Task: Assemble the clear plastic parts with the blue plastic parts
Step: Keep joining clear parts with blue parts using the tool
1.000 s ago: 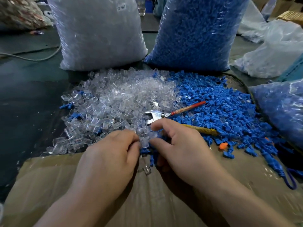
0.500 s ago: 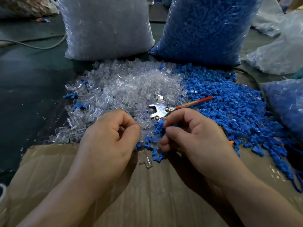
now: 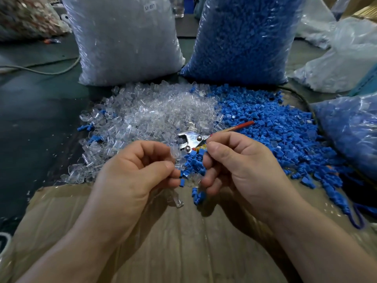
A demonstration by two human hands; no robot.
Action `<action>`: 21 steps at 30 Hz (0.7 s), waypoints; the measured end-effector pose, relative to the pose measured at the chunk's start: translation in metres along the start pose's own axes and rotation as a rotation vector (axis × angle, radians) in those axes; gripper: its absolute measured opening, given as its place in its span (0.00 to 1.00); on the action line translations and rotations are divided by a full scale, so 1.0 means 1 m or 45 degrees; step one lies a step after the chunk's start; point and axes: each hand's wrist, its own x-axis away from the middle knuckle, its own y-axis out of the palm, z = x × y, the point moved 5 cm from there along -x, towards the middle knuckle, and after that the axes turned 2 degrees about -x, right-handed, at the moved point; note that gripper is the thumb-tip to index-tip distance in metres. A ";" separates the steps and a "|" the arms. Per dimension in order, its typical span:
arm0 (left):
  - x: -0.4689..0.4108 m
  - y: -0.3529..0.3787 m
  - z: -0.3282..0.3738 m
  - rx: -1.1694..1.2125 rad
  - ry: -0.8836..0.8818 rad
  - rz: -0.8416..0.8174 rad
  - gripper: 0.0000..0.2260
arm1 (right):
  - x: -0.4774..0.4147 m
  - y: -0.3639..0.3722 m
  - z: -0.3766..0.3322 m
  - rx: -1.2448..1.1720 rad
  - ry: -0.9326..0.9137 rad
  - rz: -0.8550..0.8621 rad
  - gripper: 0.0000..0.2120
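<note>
- We pinch a clear part [image 3: 175,153] in the left hand [image 3: 138,174], beside the blue parts [image 3: 275,135].
- Our right hand [image 3: 236,166] is curled; we cannot tell what it holds.
- Likely light, stiff, slick: we grip its sides.

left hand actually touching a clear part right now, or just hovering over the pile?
Touching. Head view: the left hand pinches a clear part between thumb and forefinger, with no gap visible.
</note>
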 end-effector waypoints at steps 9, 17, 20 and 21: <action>0.002 0.003 0.004 -0.170 0.049 0.011 0.08 | 0.001 -0.001 0.001 0.111 0.058 -0.089 0.09; 0.002 0.004 0.005 -0.112 0.048 0.041 0.06 | 0.009 0.005 -0.014 0.785 -0.475 -0.026 0.07; 0.004 0.006 0.005 -0.107 0.041 0.036 0.06 | 0.015 0.013 -0.022 0.986 -0.744 0.003 0.06; 0.004 0.007 0.006 -0.115 0.039 0.036 0.06 | 0.015 0.015 -0.022 0.970 -0.768 -0.018 0.05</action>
